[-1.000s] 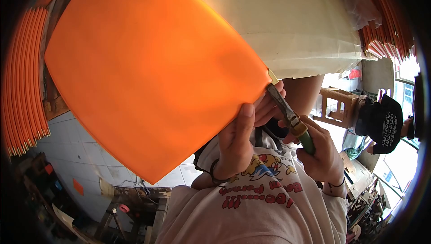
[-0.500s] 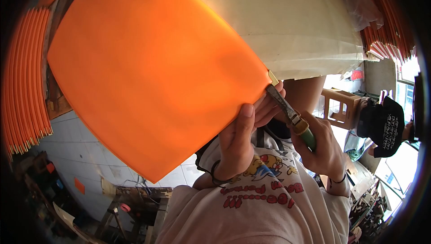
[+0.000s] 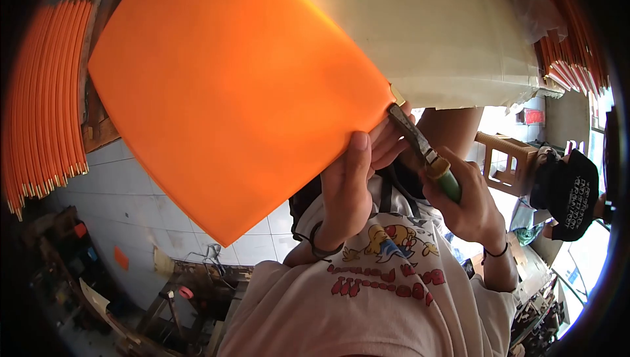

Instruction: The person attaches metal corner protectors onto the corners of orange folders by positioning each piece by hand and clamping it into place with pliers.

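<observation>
A large, smooth orange folder-like cover (image 3: 243, 107) fills the left and middle of the view, tilted with one corner toward me. My left hand (image 3: 351, 189) grips its near right edge, thumb on top and fingers underneath. At the right corner sits a small gold metal corner piece (image 3: 398, 94). My right hand (image 3: 469, 199) is closed around the green handles of a pair of pliers (image 3: 412, 130). The pliers' jaws touch the cover's corner at the gold piece; exactly how they grip it is hidden.
Stacks of orange covers with gold corners stand at the left (image 3: 46, 107) and upper right. A pale covered worktop (image 3: 446, 35) lies ahead. To the right are a brown plastic crate (image 3: 508, 163) and a person in a black shirt (image 3: 567, 193). A cluttered bench (image 3: 197, 278) is lower left.
The view has shifted slightly, so the cover's near corner and both hands appear a little higher. The pliers stay at the gold corner, and both holds look the same.
</observation>
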`<state>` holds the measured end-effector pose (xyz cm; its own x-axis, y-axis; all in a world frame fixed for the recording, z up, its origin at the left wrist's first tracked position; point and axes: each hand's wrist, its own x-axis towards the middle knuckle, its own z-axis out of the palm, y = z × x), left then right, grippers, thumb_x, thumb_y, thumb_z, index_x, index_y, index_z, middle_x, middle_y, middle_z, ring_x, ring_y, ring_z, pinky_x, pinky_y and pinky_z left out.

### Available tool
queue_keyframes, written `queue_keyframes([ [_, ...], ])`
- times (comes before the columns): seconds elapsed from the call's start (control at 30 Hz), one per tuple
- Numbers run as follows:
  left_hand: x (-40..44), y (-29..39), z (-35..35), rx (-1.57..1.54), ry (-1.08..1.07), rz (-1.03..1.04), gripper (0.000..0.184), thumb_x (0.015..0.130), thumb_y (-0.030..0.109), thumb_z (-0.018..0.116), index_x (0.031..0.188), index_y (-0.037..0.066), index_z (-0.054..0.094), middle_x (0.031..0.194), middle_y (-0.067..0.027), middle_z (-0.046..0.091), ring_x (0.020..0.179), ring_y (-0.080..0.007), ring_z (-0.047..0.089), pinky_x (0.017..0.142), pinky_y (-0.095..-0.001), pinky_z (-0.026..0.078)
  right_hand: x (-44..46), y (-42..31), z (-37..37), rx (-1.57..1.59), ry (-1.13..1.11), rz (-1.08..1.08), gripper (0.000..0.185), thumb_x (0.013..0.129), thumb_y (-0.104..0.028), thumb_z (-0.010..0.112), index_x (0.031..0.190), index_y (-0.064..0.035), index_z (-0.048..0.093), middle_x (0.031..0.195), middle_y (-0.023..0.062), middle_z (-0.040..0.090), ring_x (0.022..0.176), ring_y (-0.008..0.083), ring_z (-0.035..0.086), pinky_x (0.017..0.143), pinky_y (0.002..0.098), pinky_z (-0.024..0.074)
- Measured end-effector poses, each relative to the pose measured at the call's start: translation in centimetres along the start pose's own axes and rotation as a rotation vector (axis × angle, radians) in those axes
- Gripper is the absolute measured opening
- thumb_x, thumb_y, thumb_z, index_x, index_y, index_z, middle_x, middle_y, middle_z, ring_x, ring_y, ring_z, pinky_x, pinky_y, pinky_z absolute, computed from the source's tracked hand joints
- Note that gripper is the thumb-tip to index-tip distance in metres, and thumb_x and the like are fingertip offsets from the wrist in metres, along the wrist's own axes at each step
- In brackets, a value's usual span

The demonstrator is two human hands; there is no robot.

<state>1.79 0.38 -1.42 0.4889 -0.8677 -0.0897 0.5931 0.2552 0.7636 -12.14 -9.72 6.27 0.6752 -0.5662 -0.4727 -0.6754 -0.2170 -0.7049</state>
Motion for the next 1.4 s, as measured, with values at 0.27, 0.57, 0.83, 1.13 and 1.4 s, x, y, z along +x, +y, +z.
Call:
queue_keyframes([
  [0.27, -0.2, 0.1, 0.5, 0.053, 0.105, -0.008, 0.072, 0.111, 0.045, 0.026, 0.145, -0.018, 0.034, 0.138, -0.0368, 0.052, 0.127, -0.0431, 0.058, 0.104, -0.0463, 0.053, -1.1, 0.7, -0.2, 0.185, -0.102, -0.104, 0.045, 0.075, 0.012, 0.052, 0.118, 0.0020, 0.060, 0.112, 0.0222, 0.063, 0.102, 0.0404, 0.066, 0.085, 0.0420, 0.0529],
  [0.57, 0.0, -0.4, 1.5, 0.133, 0.265, 0.039, 0.074, 0.109, 0.052, 0.029, 0.134, -0.014, 0.048, 0.127, -0.0322, 0.063, 0.106, -0.0366, 0.071, 0.092, -0.0416, 0.060, -3.4, 4.5, -1.5, 0.226, -0.288, -0.086, 0.076, 0.080, 0.009, 0.058, 0.153, 0.0023, 0.037, 0.144, 0.0203, 0.055, 0.124, 0.0321, 0.062, 0.102, 0.0346, 0.0469],
  [0.83, -1.7, -0.2, 0.7, 0.315, 0.360, 0.132, 0.067, 0.107, 0.047, 0.041, 0.109, -0.016, 0.065, 0.103, -0.0298, 0.072, 0.094, -0.0366, 0.074, 0.084, -0.0457, 0.063, -5.0, 9.1, -3.4, 0.536, -0.041, -0.119, 0.041, 0.071, 0.015, 0.055, 0.109, 0.0047, 0.063, 0.125, 0.0178, 0.066, 0.121, 0.0270, 0.063, 0.101, 0.0369, 0.0478],
  [1.13, -9.1, 3.5, -3.9, 0.393, 0.736, 0.268, 0.050, 0.108, 0.036, 0.044, 0.101, -0.009, 0.066, 0.079, -0.0216, 0.073, 0.066, -0.0312, 0.074, 0.061, -0.0405, 0.064, 0.8, 7.0, -7.0, -0.100, 0.469, -0.422, 0.030, 0.089, 0.006, 0.055, 0.118, 0.0006, 0.063, 0.126, 0.0088, 0.067, 0.105, 0.0140, 0.061, 0.093, 0.0293, 0.0474],
  [1.4, -10.3, 2.3, -4.2, 0.676, 0.632, 0.494, 0.017, 0.096, 0.002, 0.064, 0.110, -0.007, 0.067, 0.090, -0.0178, 0.073, 0.074, -0.0260, 0.074, 0.070, -0.0327, 0.061, 11.2, 4.3, -8.4, -0.401, 0.610, -0.797, 0.024, 0.093, -0.003, 0.066, 0.116, 0.0026, 0.066, 0.123, 0.0158, 0.068, 0.102, 0.0242, 0.069, 0.090, 0.0350, 0.0522],
])
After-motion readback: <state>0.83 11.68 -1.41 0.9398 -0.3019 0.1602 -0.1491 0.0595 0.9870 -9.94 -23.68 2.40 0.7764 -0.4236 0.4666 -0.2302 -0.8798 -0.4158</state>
